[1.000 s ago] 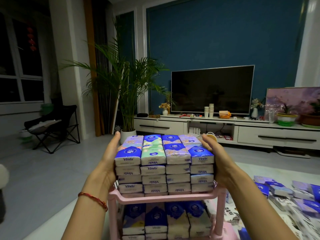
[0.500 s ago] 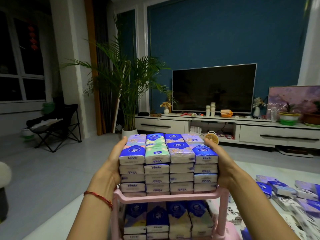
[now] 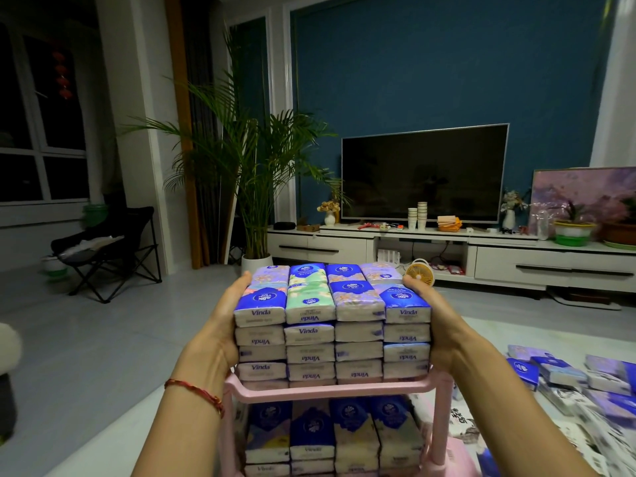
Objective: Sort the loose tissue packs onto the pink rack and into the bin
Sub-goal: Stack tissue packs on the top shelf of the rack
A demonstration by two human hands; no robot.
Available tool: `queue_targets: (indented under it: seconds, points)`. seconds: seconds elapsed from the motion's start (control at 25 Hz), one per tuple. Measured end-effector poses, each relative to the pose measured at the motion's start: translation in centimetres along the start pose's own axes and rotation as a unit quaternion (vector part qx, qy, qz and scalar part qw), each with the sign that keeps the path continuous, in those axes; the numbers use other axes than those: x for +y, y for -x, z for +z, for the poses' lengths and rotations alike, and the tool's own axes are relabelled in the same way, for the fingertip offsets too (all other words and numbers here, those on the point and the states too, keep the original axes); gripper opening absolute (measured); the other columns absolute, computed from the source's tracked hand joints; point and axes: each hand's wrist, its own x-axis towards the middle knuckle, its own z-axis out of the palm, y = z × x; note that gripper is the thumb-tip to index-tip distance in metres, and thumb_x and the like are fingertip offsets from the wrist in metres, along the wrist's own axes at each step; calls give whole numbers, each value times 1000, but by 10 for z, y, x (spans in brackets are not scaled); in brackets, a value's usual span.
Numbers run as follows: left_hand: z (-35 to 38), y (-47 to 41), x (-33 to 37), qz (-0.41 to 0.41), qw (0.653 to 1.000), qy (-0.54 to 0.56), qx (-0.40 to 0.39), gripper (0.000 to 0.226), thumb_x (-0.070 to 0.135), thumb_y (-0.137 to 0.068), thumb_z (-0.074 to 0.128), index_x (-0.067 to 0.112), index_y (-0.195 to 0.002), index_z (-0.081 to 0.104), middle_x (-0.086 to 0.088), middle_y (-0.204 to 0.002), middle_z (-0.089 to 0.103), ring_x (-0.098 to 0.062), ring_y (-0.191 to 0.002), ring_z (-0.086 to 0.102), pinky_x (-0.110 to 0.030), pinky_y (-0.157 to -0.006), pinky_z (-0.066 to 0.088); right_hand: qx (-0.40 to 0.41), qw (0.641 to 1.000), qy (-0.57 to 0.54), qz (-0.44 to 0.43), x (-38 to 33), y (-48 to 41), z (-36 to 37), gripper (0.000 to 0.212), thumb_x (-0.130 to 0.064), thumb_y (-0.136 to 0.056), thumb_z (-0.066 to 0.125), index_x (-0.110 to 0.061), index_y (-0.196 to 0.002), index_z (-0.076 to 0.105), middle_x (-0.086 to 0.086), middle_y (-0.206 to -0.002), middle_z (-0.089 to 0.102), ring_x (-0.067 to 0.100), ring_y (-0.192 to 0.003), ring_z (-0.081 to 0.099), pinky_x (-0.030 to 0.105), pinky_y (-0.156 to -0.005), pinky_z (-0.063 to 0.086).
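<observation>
The left hand [image 3: 223, 318] is laid flat against the left side of a block of tissue packs [image 3: 332, 325], fingers straight and reaching along the upper rows, and the right hand [image 3: 437, 321] is pressed in the same way against the right side, so that the block is squeezed between two flat palms rather than gripped by curled fingers. A red cord bracelet [image 3: 196, 394] is worn on the left wrist. The block is built four columns wide and about five layers high, and it appears to rest on the top tier of the pink rack [image 3: 330, 388], whose front rail is seen just beneath the lowest row. A second batch of packs [image 3: 330, 432] is stood upright on the tier below. Each pack is judged to be light and soft, wrapped in glossy film that is likely to slide. The columns are bound by nothing, so a bulge or a slipped middle row may be expected if the side pressure is eased unevenly. Hold is best taken low and wide on the outer columns, with the palms kept parallel. More loose packs [image 3: 557, 373] are scattered on the floor well to the right. The bin is not seen. Beyond, a television [image 3: 423, 173] and a potted palm [image 3: 247, 160] are set against the blue wall.
</observation>
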Motion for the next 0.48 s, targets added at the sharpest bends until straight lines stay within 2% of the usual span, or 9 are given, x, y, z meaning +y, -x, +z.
queue_targets:
  seconds: [0.16,0.24,0.28,0.32,0.4,0.44,0.48]
  points:
    - [-3,-1,1,-8,1000,23,-15,68,63,-89,32,2,-89,61,-15,-62,70,-24,-47,66,-30,-42,53,-17,1000,13,1,1,-1,-2,50,-54,-91,39,-11,-89,64,9,-67,72,20,-53,68,26,-48,54]
    - [-8,-3,6,-1,1000,28,1,69,62,-91,30,-1,-95,58,-17,-64,70,-24,-49,67,-32,-42,53,-12,1000,21,4,0,-3,-3,58,-60,-90,35,-11,-107,62,10,-76,74,21,-61,70,28,-52,53]
    - [-10,-4,10,9,999,33,11,68,60,-92,29,-3,-101,55,-20,-72,71,-25,-57,70,-32,-47,55,-9,1000,20,2,-2,-4,-4,61,-63,-89,34,-13,-116,58,11,-84,74,23,-68,71,29,-56,53]
    - [-12,-6,15,28,999,18,29,68,57,-94,30,-5,-112,51,-24,-91,70,-28,-75,71,-34,-63,57,-7,1000,19,-5,-4,-5,-5,63,-65,-88,34,-15,-121,55,13,-98,72,25,-80,70,30,-61,52]
    - [-14,-7,25,91,990,-37,103,63,48,-97,32,-3,-133,42,-24,-131,52,-32,-117,54,-40,-99,43,7,999,23,-34,-10,-9,-12,60,-65,-86,37,-20,-123,50,15,-128,57,29,-107,59,37,-81,49]
    - [-10,0,32,146,975,-65,154,56,42,-97,35,0,-134,43,-22,-134,49,-33,-124,47,-40,-104,37,16,998,29,-54,-16,-8,-19,63,-63,-87,37,-19,-131,44,14,-132,51,28,-112,53,40,-91,44]
    - [-2,12,39,217,952,-86,198,46,36,-97,38,2,-127,51,-19,-125,55,-31,-118,50,-37,-99,39,27,996,43,-72,-22,-3,-27,65,-59,-89,38,-15,-137,38,14,-129,49,27,-113,50,40,-95,40]
